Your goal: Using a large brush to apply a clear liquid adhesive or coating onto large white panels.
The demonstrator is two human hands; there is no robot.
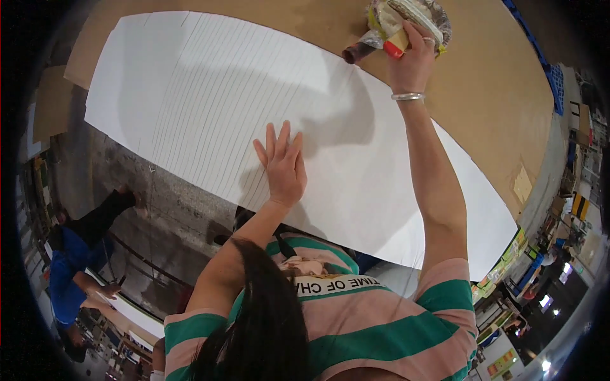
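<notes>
A large white sheet [356,209] lies across the table, with many thin parallel lines running over its left part. My left hand [284,166] rests flat on it, fingers spread, near the edge of the lined area. At the far side, my right hand [414,66] is closed round what looks like a flat brush [396,44], with a pale yellow and red handle. Its wide, pale head lies over a round bowl [445,28] wrapped in plastic. The bowl's contents are mostly hidden. Beside the bowl lies a dark brown cylinder [357,53].
Brown board [502,120] covers the tabletop beyond the sheet. A blue plastic crate [556,86] stands past its right edge. At the lower left a person in blue [70,286] works at another white surface. Shelves and goods line the right side.
</notes>
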